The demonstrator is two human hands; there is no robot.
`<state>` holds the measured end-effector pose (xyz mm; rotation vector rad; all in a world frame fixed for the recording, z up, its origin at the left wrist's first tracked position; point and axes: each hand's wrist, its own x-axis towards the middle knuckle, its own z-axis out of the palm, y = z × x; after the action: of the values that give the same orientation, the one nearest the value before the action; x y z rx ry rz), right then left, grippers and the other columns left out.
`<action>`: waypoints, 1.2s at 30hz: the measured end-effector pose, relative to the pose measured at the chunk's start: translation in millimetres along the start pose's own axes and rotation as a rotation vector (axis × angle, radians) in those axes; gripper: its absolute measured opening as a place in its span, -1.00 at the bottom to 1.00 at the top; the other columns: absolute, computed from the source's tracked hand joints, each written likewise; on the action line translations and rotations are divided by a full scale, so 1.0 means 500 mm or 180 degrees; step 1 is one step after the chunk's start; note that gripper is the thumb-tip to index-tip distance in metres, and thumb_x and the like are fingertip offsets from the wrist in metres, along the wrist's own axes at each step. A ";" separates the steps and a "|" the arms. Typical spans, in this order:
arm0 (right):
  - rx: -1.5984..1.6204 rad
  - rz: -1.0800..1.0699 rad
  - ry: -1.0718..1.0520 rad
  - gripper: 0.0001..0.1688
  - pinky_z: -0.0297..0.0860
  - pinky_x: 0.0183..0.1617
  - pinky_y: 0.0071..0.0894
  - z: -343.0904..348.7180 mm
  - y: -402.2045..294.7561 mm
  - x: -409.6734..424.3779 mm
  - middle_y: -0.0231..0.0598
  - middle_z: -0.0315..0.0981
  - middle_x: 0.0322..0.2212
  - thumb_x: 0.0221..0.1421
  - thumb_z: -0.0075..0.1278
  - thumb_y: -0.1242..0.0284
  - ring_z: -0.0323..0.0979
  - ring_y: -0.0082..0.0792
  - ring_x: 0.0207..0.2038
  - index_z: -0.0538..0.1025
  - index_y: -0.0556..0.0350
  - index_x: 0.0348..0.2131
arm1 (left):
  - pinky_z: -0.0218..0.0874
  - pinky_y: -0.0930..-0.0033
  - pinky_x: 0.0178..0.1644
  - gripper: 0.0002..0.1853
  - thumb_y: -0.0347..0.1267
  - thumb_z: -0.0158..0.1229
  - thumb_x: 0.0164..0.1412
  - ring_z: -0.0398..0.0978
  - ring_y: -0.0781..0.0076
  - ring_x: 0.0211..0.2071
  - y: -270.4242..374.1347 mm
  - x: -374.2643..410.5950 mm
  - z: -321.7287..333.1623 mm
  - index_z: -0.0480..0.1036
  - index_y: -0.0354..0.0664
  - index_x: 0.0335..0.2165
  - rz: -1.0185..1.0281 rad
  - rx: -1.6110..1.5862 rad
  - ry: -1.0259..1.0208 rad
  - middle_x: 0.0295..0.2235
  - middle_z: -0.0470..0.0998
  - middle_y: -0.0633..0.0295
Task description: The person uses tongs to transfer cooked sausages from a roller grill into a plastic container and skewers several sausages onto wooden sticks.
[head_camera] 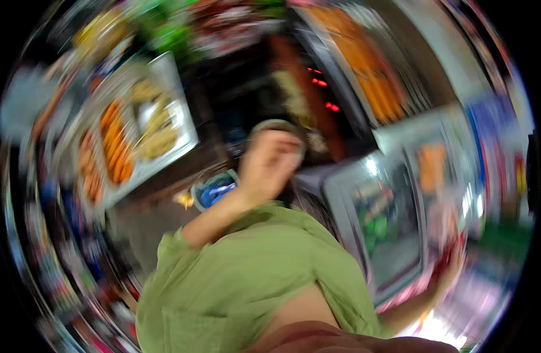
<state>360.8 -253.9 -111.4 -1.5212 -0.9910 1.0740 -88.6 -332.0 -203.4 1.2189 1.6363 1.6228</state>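
Observation:
My left hand [270, 161] is in front of my body, its fingers curled and blurred. Just beyond it is a round, pale-rimmed thing [277, 125]; whether the hand grips anything there cannot be made out. Far to the right, my right hand [453, 262] reaches past a glass display case [385, 238]. Something red [444, 260] shows at that hand, too smeared to name or to tell if it is held. Inside the glass are green items [376, 227] and an orange block-like item [431, 165].
On the left, a metal tray [189, 132] holds orange sausage-like food [116, 145] and yellowish pieces [158, 143]. A bin with blue plastic [217, 189] stands below it. Ahead, orange sausage-like food [367, 66] lies above a dark appliance with red lights [332, 107]. Motion blurs everything.

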 end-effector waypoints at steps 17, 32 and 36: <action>0.0387 0.0369 0.1120 -0.51 0.39 -0.40 -0.54 -0.005 0.011 0.051 -0.36 0.47 -0.34 0.08 0.01 0.18 0.41 -0.54 -0.40 0.38 -0.02 -0.03 | 0.30 0.23 -0.30 -0.82 -0.36 0.05 0.11 0.51 0.12 -0.40 -0.032 0.037 0.042 0.39 -0.14 -0.27 -0.0023 0.0045 -0.1392 -0.44 0.53 0.12; -0.2728 0.0497 0.1385 -0.30 0.25 -0.45 -0.40 -0.004 0.137 0.325 -0.24 0.41 -0.64 -0.17 0.09 -0.10 0.38 -0.38 -0.52 0.48 0.28 -0.47 | 0.20 0.65 -0.46 -0.82 -0.51 0.03 0.16 0.38 0.69 -0.50 -0.064 0.097 0.101 0.38 -0.29 -0.22 -0.0636 -0.0678 -0.2267 -0.45 0.50 0.27; -0.3228 0.0597 0.1558 -0.39 0.26 -0.56 -0.45 0.002 0.195 0.397 -0.30 0.34 -0.68 -0.16 0.13 -0.02 0.32 -0.40 -0.67 0.45 0.24 -0.51 | 0.21 0.62 -0.47 -0.86 -0.49 0.02 0.17 0.41 0.69 -0.46 -0.040 0.089 0.108 0.40 -0.31 -0.27 -0.0687 -0.0622 -0.2444 -0.45 0.50 0.27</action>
<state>421.6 -82.6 -237.4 -2.5678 -1.0979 0.2133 -67.0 -264.7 -220.6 1.2863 1.0470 0.9653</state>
